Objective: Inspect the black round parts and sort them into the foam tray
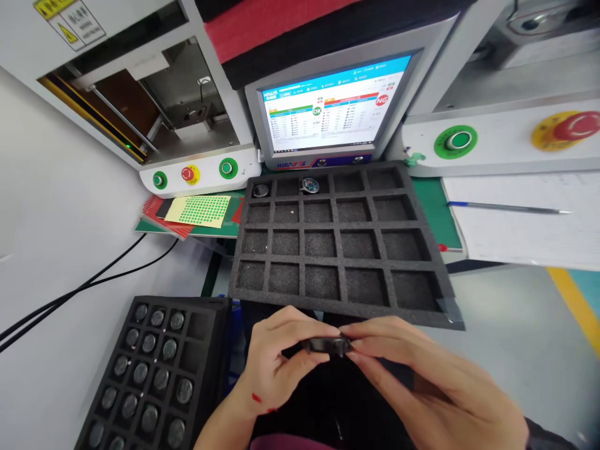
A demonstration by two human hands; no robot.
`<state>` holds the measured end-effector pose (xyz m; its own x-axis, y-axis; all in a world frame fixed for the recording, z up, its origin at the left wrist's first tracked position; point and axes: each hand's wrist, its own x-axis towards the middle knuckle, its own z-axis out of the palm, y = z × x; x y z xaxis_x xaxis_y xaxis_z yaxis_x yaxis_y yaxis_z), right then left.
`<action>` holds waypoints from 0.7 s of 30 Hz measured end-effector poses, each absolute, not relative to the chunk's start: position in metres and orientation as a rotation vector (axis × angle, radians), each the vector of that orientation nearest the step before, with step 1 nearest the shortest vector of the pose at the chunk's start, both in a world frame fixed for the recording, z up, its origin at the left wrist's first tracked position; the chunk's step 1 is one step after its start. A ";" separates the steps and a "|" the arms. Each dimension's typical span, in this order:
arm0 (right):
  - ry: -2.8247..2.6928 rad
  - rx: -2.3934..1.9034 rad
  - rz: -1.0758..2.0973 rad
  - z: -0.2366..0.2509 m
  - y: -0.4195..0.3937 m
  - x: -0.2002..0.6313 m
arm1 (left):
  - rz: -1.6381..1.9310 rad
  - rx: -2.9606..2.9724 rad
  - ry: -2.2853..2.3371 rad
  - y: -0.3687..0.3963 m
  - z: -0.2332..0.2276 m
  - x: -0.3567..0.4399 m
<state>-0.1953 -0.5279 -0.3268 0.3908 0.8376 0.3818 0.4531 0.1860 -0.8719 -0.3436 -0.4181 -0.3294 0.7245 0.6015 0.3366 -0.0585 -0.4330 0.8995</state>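
A small dark watch case (327, 345), seen edge-on, is held level between both of my hands at the near edge of the black foam tray (363, 286). My left hand (279, 353) pinches its left end between thumb and fingers. On the other end, the thumb and fingertips of my right hand (422, 365) close round the rim. Its face cannot be made out from this angle. In the back row of the tray lie two round watch cases: a dark one (260, 190) at the left corner and one with a coloured dial (310, 185).
At lower left, a second foam tray (190, 357) holds several round watch cases. Behind stand a monitor (323, 115) showing OK and NG, and machines with green buttons (458, 142) and a red stop button (576, 127). Green-dot stickers (199, 210), a pen (509, 207) and paper flank the tray.
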 end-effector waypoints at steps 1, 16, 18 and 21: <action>-1.259 -1.433 0.402 -0.325 -0.528 -0.193 | 0.773 1.915 0.391 -0.416 -0.328 -0.345; -1.195 -1.344 0.481 -0.319 -0.527 -0.186 | 0.707 1.938 0.297 -0.416 -0.325 -0.347; -1.209 -1.345 0.450 -0.320 -0.527 -0.186 | 0.690 1.941 0.291 -0.416 -0.324 -0.346; -1.256 -1.340 0.443 -0.321 -0.527 -0.182 | 0.669 1.947 0.281 -0.415 -0.324 -0.346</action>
